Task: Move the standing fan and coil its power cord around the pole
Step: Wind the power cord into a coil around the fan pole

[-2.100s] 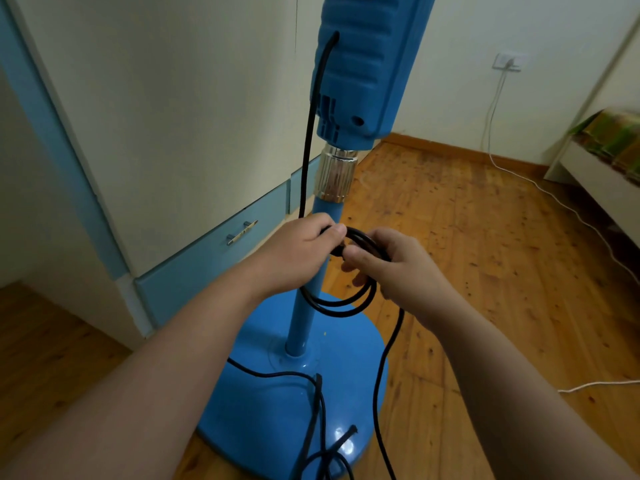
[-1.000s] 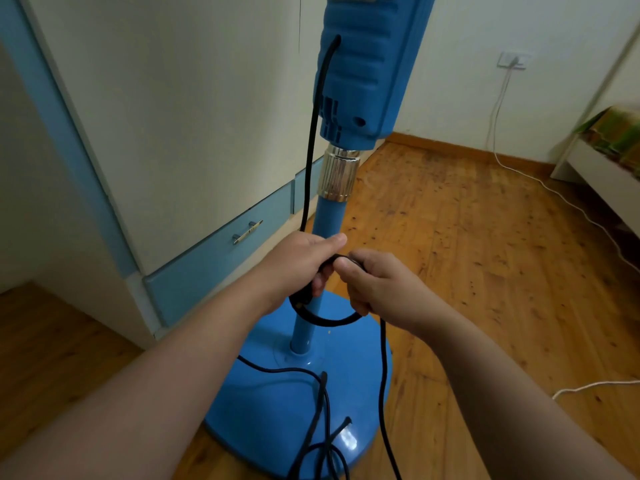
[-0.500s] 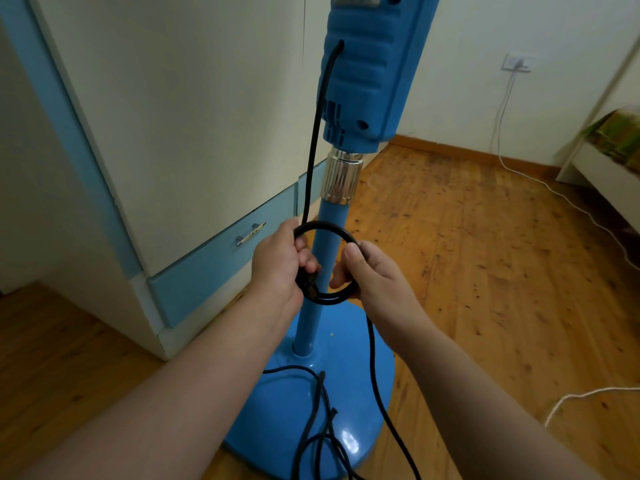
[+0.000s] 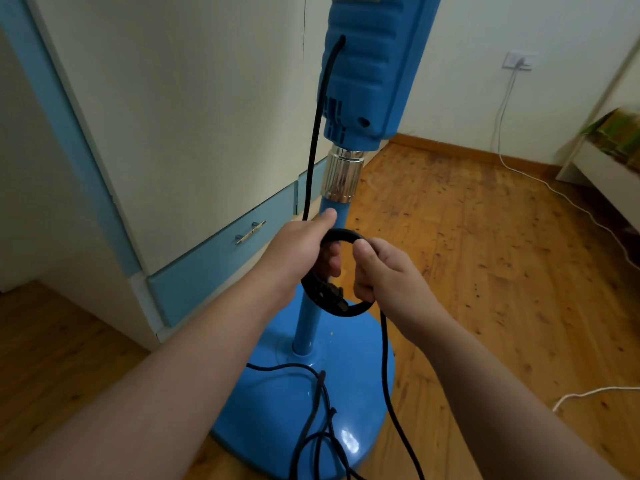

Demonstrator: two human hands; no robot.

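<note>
A blue standing fan [image 4: 363, 74] stands on a wooden floor [image 4: 485, 258]; at its pole [image 4: 308, 327], below the chrome collar [image 4: 341, 176], the left hand [image 4: 304, 247] and right hand [image 4: 384, 271] both grip a black power cord [image 4: 356, 308] looped around the pole; slack cord trails across the round base [image 4: 277, 410].

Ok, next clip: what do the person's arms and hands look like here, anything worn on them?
Both arms are bare along their whole visible length; no sleeve shows. The left hand and right hand wear no gloves, and no ring, watch or bracelet is visible on the sides facing the camera. The nails look short and unpainted. No markings show on either forearm.
</note>
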